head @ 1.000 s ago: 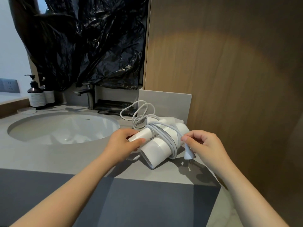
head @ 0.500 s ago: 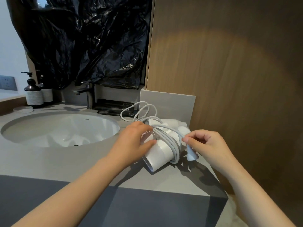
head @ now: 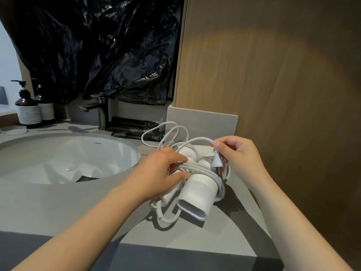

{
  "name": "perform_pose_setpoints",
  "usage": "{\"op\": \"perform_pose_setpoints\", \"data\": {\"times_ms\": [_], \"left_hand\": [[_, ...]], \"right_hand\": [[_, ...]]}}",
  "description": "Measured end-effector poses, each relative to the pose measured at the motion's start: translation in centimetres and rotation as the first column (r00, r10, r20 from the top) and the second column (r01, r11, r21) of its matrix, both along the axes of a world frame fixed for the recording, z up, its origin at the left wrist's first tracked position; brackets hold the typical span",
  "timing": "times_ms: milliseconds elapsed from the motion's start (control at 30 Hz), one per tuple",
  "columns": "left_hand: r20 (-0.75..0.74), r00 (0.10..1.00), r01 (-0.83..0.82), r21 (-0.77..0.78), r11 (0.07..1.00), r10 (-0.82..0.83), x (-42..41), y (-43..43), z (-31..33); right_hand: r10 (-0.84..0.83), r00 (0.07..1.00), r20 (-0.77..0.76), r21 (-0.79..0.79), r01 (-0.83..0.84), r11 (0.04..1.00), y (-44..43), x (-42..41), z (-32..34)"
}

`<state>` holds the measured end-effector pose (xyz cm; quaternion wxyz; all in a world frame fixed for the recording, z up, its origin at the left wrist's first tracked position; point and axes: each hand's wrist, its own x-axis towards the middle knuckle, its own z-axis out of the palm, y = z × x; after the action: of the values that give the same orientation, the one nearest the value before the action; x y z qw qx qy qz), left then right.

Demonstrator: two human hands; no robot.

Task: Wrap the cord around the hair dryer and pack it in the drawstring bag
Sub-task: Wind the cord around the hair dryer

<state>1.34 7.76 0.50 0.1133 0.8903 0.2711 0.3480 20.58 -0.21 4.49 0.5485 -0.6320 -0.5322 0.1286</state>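
A white hair dryer (head: 197, 194) lies on the grey counter (head: 58, 208) at the right, its flat nozzle pointing toward me. Its white cord (head: 213, 173) is looped several times around the barrel, with loose loops lying behind it. My left hand (head: 162, 173) grips the dryer's handle and the wound cord from the left. My right hand (head: 238, 155) pinches the cord's end just above the barrel, and the white plug (head: 217, 162) hangs down from the fingers. No drawstring bag is in sight.
A white round sink (head: 64, 157) with a dark faucet (head: 99, 112) takes up the left of the counter. Two pump bottles (head: 29, 108) stand at the far left. Black plastic sheeting (head: 97, 45) covers the mirror. A wood panel wall (head: 273, 75) rises close on the right.
My right hand has lifted the plug end up and back over the barrel. My left hand has slid further over the handle and the wound cord. The dryer's nozzle has swung toward me.
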Motion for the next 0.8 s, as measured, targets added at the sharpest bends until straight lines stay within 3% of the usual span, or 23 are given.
{"op": "perform_pose_setpoints", "data": {"times_ms": [300,800], "left_hand": [[0.176,0.983,0.076,-0.099,0.992,-0.057,0.0,2.3,-2.5],[0.224,0.974,0.007,0.078,0.997,-0.024,-0.3,2.6,-3.0]], "right_hand": [[0.129,0.975,-0.18,-0.105,-0.15,0.983,3.3,-1.0,0.2],[0.04,0.999,0.024,-0.04,-0.039,0.998,5.4,-1.7,-1.3]]}}
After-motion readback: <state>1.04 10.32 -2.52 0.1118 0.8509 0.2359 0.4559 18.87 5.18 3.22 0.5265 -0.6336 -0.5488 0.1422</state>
